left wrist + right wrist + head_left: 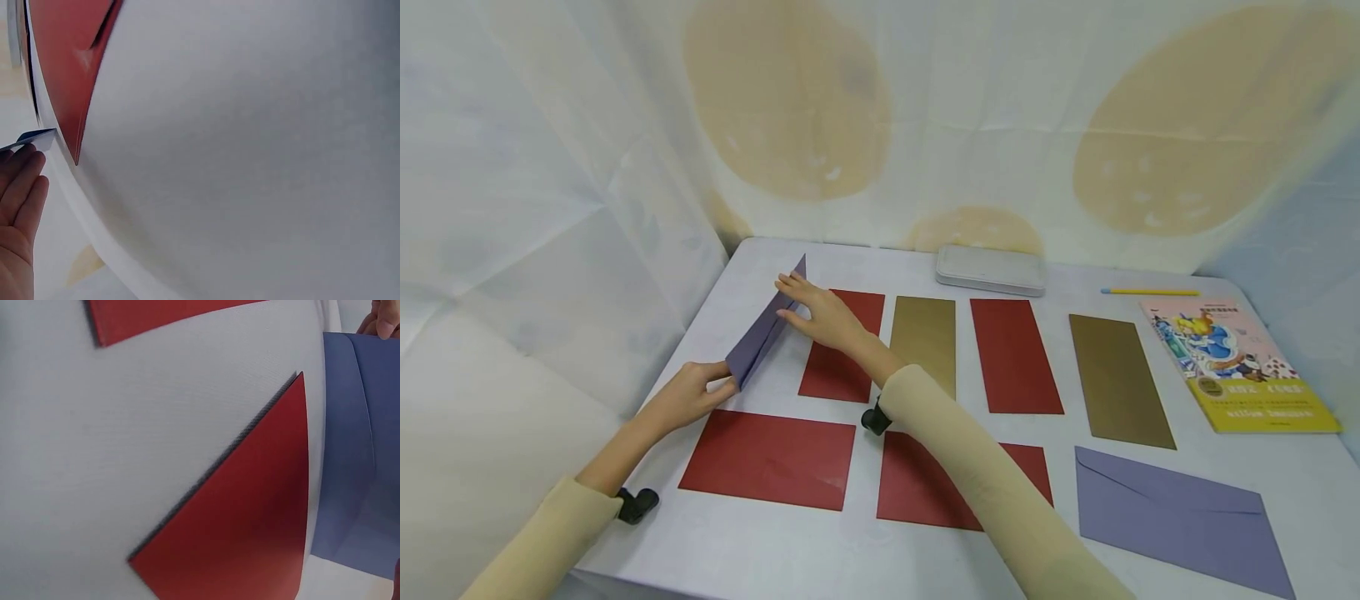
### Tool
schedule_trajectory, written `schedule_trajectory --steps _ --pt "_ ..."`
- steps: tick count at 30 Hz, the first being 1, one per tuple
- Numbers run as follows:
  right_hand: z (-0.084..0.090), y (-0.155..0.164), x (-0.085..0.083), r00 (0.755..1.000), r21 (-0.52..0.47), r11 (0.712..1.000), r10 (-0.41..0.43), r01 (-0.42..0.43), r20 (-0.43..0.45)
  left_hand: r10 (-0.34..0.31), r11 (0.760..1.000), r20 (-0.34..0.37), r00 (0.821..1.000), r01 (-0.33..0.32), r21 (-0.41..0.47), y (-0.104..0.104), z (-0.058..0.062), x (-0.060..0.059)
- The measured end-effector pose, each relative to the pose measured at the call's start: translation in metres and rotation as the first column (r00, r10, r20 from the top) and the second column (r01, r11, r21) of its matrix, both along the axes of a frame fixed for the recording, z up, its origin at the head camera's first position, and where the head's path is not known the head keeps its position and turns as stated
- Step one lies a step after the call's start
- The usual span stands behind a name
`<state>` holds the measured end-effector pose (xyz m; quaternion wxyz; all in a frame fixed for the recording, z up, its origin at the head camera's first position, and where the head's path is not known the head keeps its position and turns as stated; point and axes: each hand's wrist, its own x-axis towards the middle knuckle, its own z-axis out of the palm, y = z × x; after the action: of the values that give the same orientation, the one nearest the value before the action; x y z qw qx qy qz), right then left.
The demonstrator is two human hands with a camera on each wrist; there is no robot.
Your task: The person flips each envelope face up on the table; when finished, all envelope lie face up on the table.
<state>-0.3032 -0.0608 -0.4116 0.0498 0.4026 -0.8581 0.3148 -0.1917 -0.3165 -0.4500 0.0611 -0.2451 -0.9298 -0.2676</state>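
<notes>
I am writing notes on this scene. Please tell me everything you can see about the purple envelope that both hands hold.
The purple envelope is long, matte paper, tilted up on edge above the table's far left part. The left hand pinches its near corner; the right hand rests on its far end with straight fingers. It stands beside a red envelope.

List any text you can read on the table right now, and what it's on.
Book: print on the cover's top edge and yellow bottom band, too small and blurred to read.
Envelopes, including the purple envelope held by the left hand and right hand: no text visible.
Grey case and pencil: no text visible.
</notes>
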Motion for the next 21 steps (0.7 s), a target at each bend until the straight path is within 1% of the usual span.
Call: schedule_trajectory --steps 7,9,10,11,12,14,15,16,18,19,21 --pt "0.001 -0.003 -0.001 1.000 0.032 0.999 0.009 -0.009 -0.007 0.026 0.999 0.066 0.997 -0.029 0.038 0.000 0.001 0.002" --pt "0.002 -0.004 -0.001 1.000 0.041 0.999 0.011 -0.010 -0.008 0.032 0.998 0.072 0.997 -0.036 0.045 0.000 0.002 0.004" --pt "0.002 -0.005 -0.002 1.000 0.048 0.999 0.012 -0.011 -0.009 0.036 0.998 0.062 0.997 -0.039 0.049 0.000 0.002 0.004" --pt "0.002 -0.005 -0.002 1.000 0.054 0.998 0.012 -0.012 -0.009 0.042 0.998 0.044 0.998 -0.045 0.050 0.000 0.003 0.004" --pt "0.003 -0.006 -0.002 1.000 0.062 0.998 0.014 -0.013 -0.011 0.050 0.998 0.012 0.999 -0.050 0.045 0.000 0.004 0.005" --pt "0.004 -0.007 -0.003 1.000 0.068 0.997 0.020 -0.019 -0.012 0.051 0.997 -0.080 0.995 -0.047 0.055 0.000 0.008 0.005" --pt "0.004 -0.007 -0.003 1.000 0.071 0.997 0.022 -0.021 -0.011 0.047 0.997 -0.135 0.990 -0.039 0.063 0.000 0.010 0.005" --pt "0.005 -0.008 -0.003 1.000 0.070 0.997 0.026 -0.025 -0.009 0.041 0.997 -0.193 0.980 -0.028 0.069 0.000 0.012 0.004" --pt "0.006 -0.009 -0.004 1.000 0.076 0.997 0.028 -0.027 -0.014 0.018 0.997 -0.298 0.954 0.005 0.078 0.001 0.018 0.003" --pt "0.006 -0.009 -0.004 1.000 0.080 0.996 0.028 -0.027 -0.013 0.000 0.996 -0.331 0.944 0.031 0.089 0.001 0.021 0.002" --pt "0.007 -0.010 -0.004 1.000 0.091 0.995 0.028 -0.026 -0.013 -0.029 0.995 -0.376 0.926 0.063 0.078 0.003 0.026 0.001"
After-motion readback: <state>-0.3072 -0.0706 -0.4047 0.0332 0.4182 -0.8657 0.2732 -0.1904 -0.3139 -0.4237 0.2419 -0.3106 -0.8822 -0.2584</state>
